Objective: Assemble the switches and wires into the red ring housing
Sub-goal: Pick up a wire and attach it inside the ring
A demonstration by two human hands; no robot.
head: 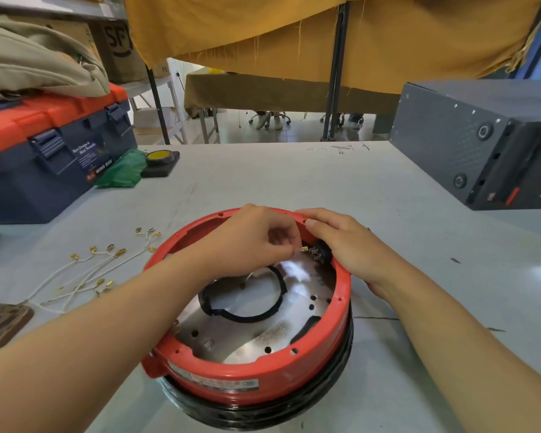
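Your left hand pinches a brass connector just left of the switch, which your right hand steadies against the red ring; push rightward.

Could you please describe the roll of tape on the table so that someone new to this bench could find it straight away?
Start at the big blue toolbox with the orange lid on the left of the table. Just right of it lies a crumpled green bag, and beside that a flat black pad. The roll of tape rests on that pad; it is the only round thing there with a yellow centre.
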